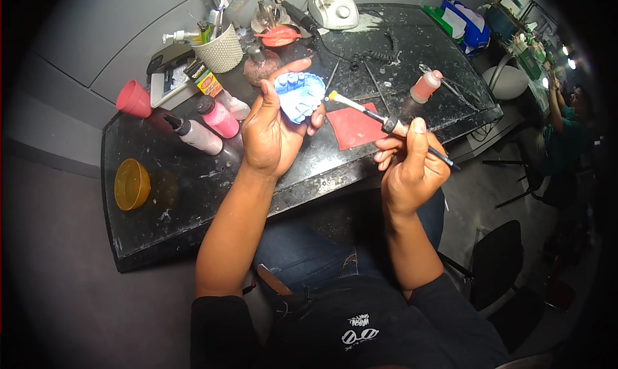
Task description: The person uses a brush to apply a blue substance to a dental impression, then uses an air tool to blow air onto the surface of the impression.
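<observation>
My left hand (270, 137) holds up a blue dental model (299, 97) above the bench, thumb and fingers around its sides, with tooth shapes on its upper face. My right hand (415, 169) pinches a slim brush-like tool (360, 107). It has a pale shaft, a yellowish tip, a dark collar, and a dark thin end sticking out past the hand. The tip points at the model's right side, with a small gap between them. Below the tool, a flat red sheet (355, 127) lies on the black bench (309, 169).
Left of the model stand a pink bottle (219, 117), a nozzle bottle (197, 136), a red cup (134, 99) and a yellow bowl (132, 184). Behind are a tool holder (220, 50) and a white control unit (333, 10). A small bottle (426, 87) stands right. Another person (566, 118) sits far right.
</observation>
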Demonstrator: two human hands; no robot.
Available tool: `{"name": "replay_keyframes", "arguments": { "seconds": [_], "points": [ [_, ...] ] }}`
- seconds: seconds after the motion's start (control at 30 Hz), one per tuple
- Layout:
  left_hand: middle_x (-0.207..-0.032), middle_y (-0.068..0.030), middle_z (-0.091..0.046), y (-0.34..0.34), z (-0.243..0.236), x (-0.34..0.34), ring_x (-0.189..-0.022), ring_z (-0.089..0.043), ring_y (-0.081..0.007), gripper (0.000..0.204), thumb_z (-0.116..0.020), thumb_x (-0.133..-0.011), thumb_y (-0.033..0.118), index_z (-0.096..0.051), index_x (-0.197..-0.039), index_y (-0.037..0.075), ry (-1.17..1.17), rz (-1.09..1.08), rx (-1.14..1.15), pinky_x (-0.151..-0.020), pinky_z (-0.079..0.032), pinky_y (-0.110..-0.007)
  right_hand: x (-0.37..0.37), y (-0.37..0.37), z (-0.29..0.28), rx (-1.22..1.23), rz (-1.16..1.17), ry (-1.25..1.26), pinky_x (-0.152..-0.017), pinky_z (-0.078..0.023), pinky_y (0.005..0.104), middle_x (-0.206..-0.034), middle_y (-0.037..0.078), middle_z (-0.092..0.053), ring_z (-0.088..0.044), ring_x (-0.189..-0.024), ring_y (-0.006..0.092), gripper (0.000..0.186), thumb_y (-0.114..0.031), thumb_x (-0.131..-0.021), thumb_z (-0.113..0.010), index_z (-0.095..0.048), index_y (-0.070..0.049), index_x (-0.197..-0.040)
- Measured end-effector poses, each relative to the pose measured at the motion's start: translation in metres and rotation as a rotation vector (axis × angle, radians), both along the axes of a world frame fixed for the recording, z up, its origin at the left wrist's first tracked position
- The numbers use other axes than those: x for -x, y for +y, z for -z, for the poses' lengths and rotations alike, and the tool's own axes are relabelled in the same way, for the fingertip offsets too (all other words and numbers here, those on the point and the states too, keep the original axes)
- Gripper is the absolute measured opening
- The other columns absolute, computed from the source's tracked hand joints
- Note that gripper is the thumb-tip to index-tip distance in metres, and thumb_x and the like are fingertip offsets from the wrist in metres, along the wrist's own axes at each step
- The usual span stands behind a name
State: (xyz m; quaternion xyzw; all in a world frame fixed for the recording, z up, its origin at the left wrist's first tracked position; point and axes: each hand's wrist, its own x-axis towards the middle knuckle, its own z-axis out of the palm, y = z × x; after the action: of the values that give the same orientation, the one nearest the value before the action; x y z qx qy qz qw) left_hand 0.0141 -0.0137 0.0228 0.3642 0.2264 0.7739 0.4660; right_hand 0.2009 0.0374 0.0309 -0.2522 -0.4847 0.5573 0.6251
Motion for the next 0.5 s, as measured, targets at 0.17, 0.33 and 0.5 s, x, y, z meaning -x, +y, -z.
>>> {"name": "replay_keyframes", "arguments": {
  "seconds": [0.17, 0.33, 0.5],
  "points": [
    [-0.098, -0.0122, -0.06, -0.002, -0.005, -0.004, -0.078, -0.058, -0.0232, 0.062, -0.034, -0.106, 0.05, -0.044, -0.142, 0.0, -0.127, 0.005, 0.026, -0.065, -0.045, -0.032, -0.002, -0.011, 0.007, -0.479, 0.057, -0.286, -0.062, -0.056, 0.028, -0.084, 0.016, -0.073, -0.07, -0.066, 0.0179, 0.01, 0.0, -0.093, -0.065, -0.069, 0.009, -0.093],
    [-0.098, -0.0124, -0.06, -0.004, -0.004, -0.002, -0.078, -0.058, -0.0242, 0.062, -0.034, -0.106, 0.05, -0.044, -0.141, -0.001, -0.101, -0.035, 0.086, -0.064, -0.045, -0.032, -0.006, -0.016, 0.015, -0.715, 0.053, -0.336, -0.07, -0.059, 0.0336, -0.085, 0.017, -0.074, -0.073, -0.072, 0.0254, 0.01, 0.002, -0.091, -0.066, -0.069, 0.01, -0.096],
    [-0.1, -0.0136, -0.061, -0.001, -0.006, -0.006, -0.077, -0.059, -0.0246, 0.062, -0.033, -0.107, 0.05, -0.043, -0.141, -0.001, -0.13, -0.024, 0.048, -0.063, -0.046, -0.031, -0.003, -0.011, 0.009, -0.625, 0.121, -0.331, -0.069, -0.058, 0.0312, -0.087, 0.021, -0.073, -0.071, -0.072, 0.021, 0.016, 0.0, -0.096, -0.058, -0.068, 0.012, -0.097]
  ]
}}
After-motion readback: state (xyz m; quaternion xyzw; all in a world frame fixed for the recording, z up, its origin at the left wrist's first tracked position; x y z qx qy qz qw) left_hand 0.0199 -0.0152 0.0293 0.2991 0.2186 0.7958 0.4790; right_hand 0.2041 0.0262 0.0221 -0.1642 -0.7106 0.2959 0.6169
